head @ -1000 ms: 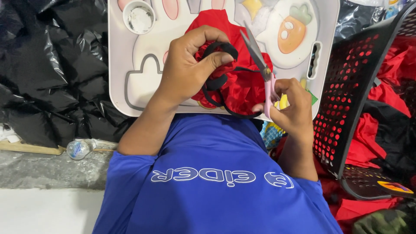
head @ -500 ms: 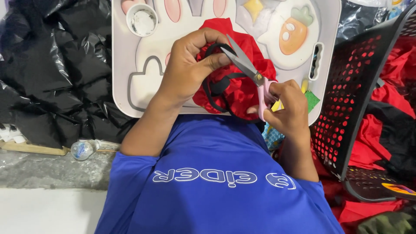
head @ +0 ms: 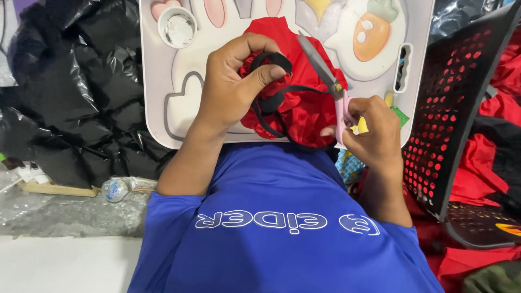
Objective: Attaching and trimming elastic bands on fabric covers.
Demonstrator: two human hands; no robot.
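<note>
Scissors (head: 325, 76) with pink handles sit in the right hand (head: 372, 133), whose fingers are curled through and around the handles; the grey blades look closed or nearly so (the tip is hard to separate from the fabric behind it). Their long axis runs on a diagonal, handles low by the right hand, tip pointing up and toward the left hand (head: 233, 87). That hand pinches a loop of black strap (head: 274, 59) between thumb and bent forefinger, the other fingers folded over a bunched red cloth (head: 304, 106). The strap loop lies just beside the blade tip, to its left, so the left hand is the nearer to it, already touching. More strap trails down across the cloth toward the blue shirt (head: 282, 217). All of it rests on a white lap tray (head: 157, 81), with a black perforated basket (head: 456, 103) at the right.
</note>
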